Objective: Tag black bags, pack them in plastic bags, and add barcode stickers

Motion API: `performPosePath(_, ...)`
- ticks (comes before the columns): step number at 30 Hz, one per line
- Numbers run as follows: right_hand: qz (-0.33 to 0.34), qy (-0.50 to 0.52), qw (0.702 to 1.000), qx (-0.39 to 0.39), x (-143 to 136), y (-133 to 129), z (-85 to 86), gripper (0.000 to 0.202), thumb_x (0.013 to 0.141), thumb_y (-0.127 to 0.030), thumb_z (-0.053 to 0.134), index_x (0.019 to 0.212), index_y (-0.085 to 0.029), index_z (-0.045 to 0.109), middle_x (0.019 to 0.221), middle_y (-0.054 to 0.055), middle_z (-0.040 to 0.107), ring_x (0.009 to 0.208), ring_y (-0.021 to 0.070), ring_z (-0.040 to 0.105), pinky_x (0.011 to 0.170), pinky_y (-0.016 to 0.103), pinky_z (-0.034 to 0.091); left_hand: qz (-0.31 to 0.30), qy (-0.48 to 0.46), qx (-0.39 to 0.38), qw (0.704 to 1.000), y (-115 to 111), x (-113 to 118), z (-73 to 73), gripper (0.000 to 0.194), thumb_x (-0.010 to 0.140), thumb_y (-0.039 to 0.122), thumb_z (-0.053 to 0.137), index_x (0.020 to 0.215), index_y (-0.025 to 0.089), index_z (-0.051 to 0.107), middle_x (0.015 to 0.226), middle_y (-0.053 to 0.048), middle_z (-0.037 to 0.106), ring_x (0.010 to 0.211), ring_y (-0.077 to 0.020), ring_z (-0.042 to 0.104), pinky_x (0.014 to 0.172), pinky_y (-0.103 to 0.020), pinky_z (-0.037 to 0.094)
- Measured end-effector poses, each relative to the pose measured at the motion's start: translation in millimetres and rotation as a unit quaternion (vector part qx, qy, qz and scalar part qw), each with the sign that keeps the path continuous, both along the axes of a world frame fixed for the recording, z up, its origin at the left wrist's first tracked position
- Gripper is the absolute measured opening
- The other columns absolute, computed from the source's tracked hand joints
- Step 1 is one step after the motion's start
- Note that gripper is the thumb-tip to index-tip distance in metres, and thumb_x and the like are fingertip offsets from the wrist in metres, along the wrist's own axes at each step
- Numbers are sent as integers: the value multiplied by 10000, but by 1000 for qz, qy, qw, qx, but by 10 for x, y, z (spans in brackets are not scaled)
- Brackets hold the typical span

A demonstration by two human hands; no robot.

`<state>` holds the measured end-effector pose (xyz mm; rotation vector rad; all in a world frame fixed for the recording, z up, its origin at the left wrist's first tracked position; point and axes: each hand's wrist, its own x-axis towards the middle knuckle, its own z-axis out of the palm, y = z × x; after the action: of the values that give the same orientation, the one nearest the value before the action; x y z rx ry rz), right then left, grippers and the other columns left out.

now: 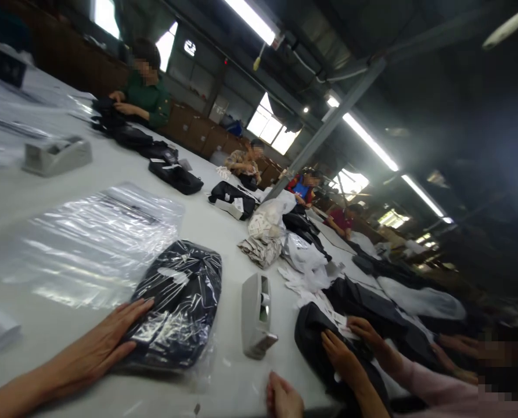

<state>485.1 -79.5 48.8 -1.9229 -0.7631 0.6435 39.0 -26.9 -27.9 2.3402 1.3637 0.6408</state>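
Observation:
A dark bag wrapped in clear plastic [178, 307] lies flat on the white table [224, 383], its loose plastic edge toward the front. My left hand [106, 342] rests on the bag's left side, fingers stretched out. At the table's front edge, right of the bag, is my right hand [284, 397], its fingers curled; whatever they may hold is too small to make out. Between the bag and a co-worker's hands stands a grey tape dispenser [255, 319]. Behind and left of the bag, a stack of clear plastic bags [97, 244] is spread out.
At the right, a co-worker's hands [350, 348] handle a black bag [311, 337]. Crumpled paper and plastic [270, 226] lie mid-table. A second tape dispenser [56, 157] sits at the left. Black bags [176, 174] line the far side, where more people work.

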Motion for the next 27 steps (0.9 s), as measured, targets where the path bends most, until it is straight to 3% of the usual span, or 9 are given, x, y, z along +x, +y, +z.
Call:
performPosePath(3,33,-20,998,-42,-87,38,200,536,493,-704,698,562,-176,643,426,15,527,363,145,447,383,279,353,-1,-13,4,1000,-15,40,155,677,1012,357,360,1555,295,-40,1629,-48,210,1482,-260,212,1199,-518,227)
performPosePath(6,207,-94,973,-29,-564,231,628,525,639,-686,663,702,-167,712,521,24,590,473,173,528,466,286,428,5,-20,13,1000,-1,55,203,701,1008,368,386,1553,295,-49,1626,-42,219,1488,-271,184,1202,-550,181)
performPosePath(8,368,-146,918,13,-1051,424,958,426,815,-579,595,773,-176,729,635,37,657,573,168,576,553,265,458,10,-21,19,1000,13,59,200,713,1006,382,395,1553,292,-54,1628,-43,207,1492,-273,167,1205,-563,148)
performPosePath(10,526,-174,832,30,-1550,656,1228,318,889,-450,581,781,-193,733,722,27,699,659,153,613,632,236,464,13,-21,22,999,25,62,183,732,1004,397,401,1550,286,-74,1630,-51,196,1494,-281,154,1201,-572,150)
performPosePath(12,657,-189,729,32,-1974,915,1380,226,912,-338,583,830,-202,745,773,10,719,705,134,635,669,208,461,14,-21,25,999,33,64,158,756,998,405,414,1548,280,-89,1629,-61,195,1492,-291,155,1196,-571,177)
performPosePath(16,787,-316,530,-5,-2532,1403,1341,140,891,-256,618,902,-207,749,812,-3,740,705,112,642,660,182,444,27,-29,35,999,31,63,111,799,982,414,455,1548,273,-91,1629,-72,177,1489,-301,161,1190,-534,237)
performPosePath(19,792,-433,430,-43,-2785,1619,1170,143,883,-284,616,924,-237,744,842,-3,753,704,136,648,631,208,439,41,-36,53,997,31,62,102,821,974,398,478,1547,259,-93,1624,-82,182,1476,-300,218,1184,-501,272)
performPosePath(23,767,-493,404,-67,-2973,1691,922,148,830,-257,632,916,-213,744,865,58,762,754,223,681,638,280,463,50,-8,80,996,37,86,121,823,966,392,486,1553,217,-65,1609,-96,239,1469,-292,248,1166,-454,308)
performPosePath(27,731,-523,429,-90,-2978,1751,748,207,827,-346,642,937,-194,728,842,90,752,763,256,696,660,313,490,72,69,137,986,-7,165,64,754,941,363,515,1560,265,95,1611,-80,248,1488,-292,187,1185,-473,197)
